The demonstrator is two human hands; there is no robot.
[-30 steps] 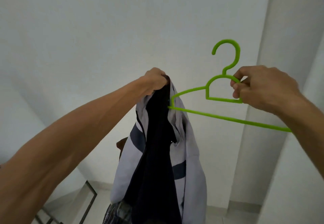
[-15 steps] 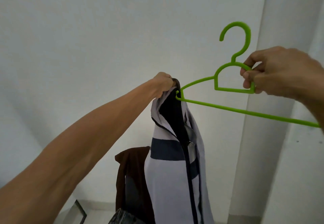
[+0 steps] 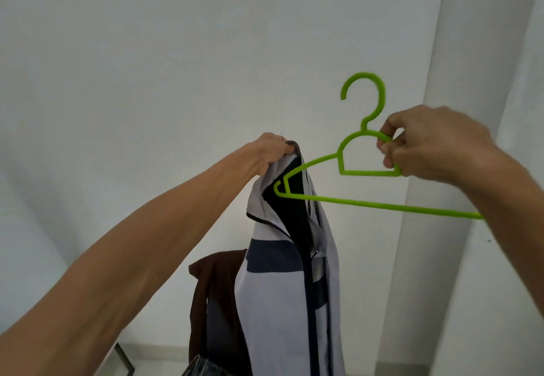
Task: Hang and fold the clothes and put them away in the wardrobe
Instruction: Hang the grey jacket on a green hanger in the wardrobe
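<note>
Overhead, left grip clutches jacket; right grip pinches hanger, tip at collar.

Head-worn view (wide-angle), angled up, facing wall

Left hand: raised, fingers curled round the top of the jacket's collar, holding the garment up.
Jacket: pale grey with dark blue bands and a dark lining; it hangs straight down from the grip with its front open.
Right hand: pinches the green hanger at the right side of its small upper loop, just below the hook.
Green hanger: hook upright, bar sloping down to the right; its left tip lies over the jacket's dark lining, just below the left hand.
Brown garment: hangs behind the jacket, to its left.
Background: plain white wall.
</note>
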